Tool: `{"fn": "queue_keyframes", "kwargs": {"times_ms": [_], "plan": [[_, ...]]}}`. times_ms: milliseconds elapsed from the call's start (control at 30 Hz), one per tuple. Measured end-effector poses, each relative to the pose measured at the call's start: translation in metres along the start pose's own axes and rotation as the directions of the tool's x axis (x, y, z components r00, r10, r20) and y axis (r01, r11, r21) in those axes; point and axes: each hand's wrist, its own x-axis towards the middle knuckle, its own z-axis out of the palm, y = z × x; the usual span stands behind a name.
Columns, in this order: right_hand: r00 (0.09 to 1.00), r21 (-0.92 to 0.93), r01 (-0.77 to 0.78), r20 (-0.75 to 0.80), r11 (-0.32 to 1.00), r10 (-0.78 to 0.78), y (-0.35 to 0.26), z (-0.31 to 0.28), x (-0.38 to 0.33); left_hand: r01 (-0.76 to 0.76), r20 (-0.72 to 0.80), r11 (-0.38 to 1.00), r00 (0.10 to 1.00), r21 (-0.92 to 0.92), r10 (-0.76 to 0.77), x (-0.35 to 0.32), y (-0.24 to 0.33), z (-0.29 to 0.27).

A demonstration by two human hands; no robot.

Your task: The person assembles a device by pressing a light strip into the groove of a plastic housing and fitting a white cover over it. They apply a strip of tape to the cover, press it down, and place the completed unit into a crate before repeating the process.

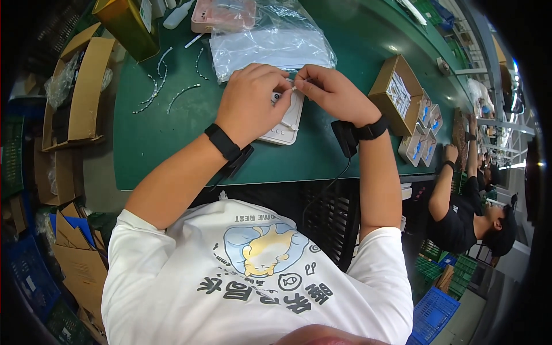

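Observation:
My left hand (250,100) and my right hand (336,95) meet over a white plastic casing (279,135) lying on the green table. The right fingertips pinch a small white piece (294,88), too small to name. The left thumb and forefinger are curled close against it; what they grip is hidden. A round dark hole shows in the casing beneath the left fingers. Just beyond my hands lies a clear plastic bag (273,49) with white flat content, and a pink-and-white casing (221,16) at its far left.
Several thin white strips with dark marks (152,95) lie on the left, near a yellow-green bin (129,29). To the right stand a cardboard box (397,95) of small parts and several small clear trays (418,146). Another person (474,221) works farther right.

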Motion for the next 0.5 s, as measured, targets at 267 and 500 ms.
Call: {"fn": "queue_keyframes", "kwargs": {"times_ms": [267,500], "plan": [[1.0,0.05,-0.018,-0.001,0.999,0.018,0.0008,0.001,0.0013,-0.003,-0.02,0.998,1.0,0.06,0.004,-0.0007,0.0035,0.0005],[0.999,0.126,-0.036,0.001,0.991,0.036,0.0013,0.0042,-0.0006,-0.016,-0.018,0.997,1.0,0.082,0.017,-0.0022,0.004,0.002]]}}
